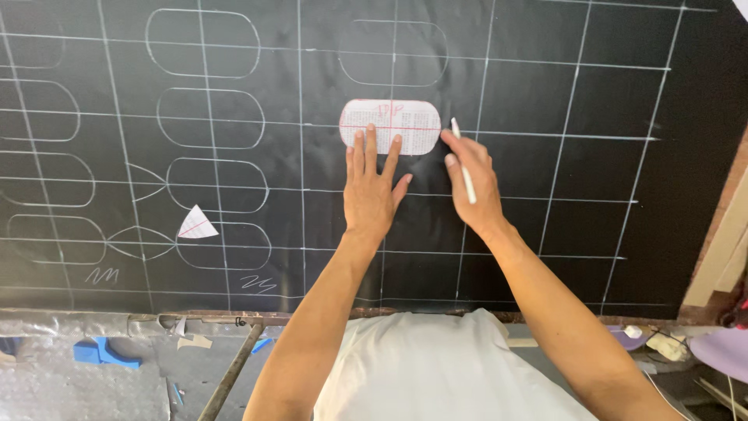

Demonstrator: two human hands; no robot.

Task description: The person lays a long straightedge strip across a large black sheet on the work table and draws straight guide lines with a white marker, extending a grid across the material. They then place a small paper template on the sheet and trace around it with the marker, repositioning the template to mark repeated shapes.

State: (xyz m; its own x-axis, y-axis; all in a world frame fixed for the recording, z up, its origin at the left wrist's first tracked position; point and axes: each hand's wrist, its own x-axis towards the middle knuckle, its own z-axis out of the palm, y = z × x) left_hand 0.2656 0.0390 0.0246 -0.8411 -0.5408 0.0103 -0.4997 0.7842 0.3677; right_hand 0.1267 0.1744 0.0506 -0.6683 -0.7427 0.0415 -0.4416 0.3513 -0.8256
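surface: black sheet [545,203], white chalk grid | on it: rounded paper template [389,125], small paper wedge [196,224]

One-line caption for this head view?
Left hand presses a rounded paper template onto black fabric while right hand holds a white marking pencil beside it.

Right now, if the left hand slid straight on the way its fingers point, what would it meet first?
The left hand already has its fingertips on the lower edge of the rounded paper template, so it would ride further onto that. Beyond it lies a chalk-drawn oval outline on the black sheet.
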